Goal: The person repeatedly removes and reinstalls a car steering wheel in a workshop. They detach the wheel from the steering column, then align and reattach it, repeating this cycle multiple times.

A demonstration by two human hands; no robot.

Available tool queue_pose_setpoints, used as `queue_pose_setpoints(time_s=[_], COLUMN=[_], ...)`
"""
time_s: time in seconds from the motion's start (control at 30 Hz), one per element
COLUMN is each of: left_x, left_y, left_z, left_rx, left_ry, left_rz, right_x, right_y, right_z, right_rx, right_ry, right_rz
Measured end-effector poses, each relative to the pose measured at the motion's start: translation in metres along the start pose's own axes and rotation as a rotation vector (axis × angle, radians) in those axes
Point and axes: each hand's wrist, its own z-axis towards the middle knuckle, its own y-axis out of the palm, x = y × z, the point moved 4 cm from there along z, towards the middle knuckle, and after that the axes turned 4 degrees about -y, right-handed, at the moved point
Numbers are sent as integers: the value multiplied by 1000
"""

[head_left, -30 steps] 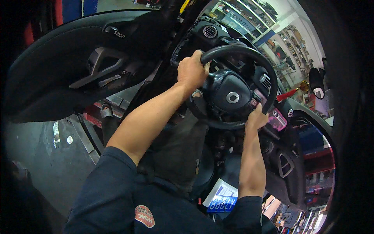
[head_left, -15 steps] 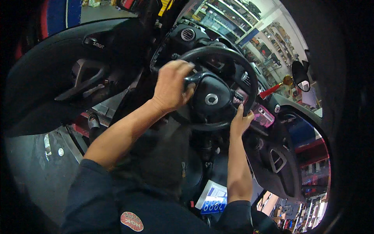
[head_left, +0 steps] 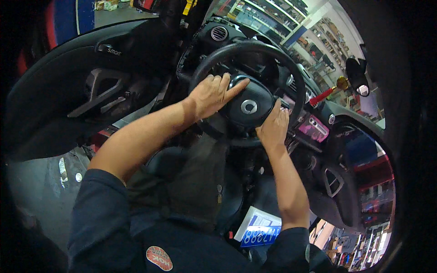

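Left hand [head_left: 211, 93]: spread flat on the steering wheel [head_left: 248, 91] hub.
Right hand [head_left: 273, 127]: fingers together, pressing the hub's right edge.
Room: workshop shelves [head_left: 291, 27] beyond the windscreen.

An open black car door [head_left: 82, 86] with a grey inner handle [head_left: 102, 84] fills the left side. A round air vent [head_left: 219, 32] sits on the dashboard top. A rear-view mirror [head_left: 357, 77] hangs at upper right, before workshop shelving [head_left: 277, 13]. A pink-lit console panel [head_left: 313, 127] glows on the right. A blue plate and white paper [head_left: 259, 230] lie on the footwell floor.
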Motion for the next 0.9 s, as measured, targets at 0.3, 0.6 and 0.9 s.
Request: queue_pose_setpoints(time_s=[0.3,0.6,0.9], left_x=[-5,-7,-1], left_y=[-2,-2,4], left_z=[7,10,5], left_rx=[-141,-115,-101], left_ry=[32,49,19], left_rz=[-107,-75,-55], right_x=[17,15,20], right_y=[8,10,16], right_z=[2,4,1], right_rx=[99,139,83], right_ry=[-154,-156,-134], right_rz=[5,-11,23])
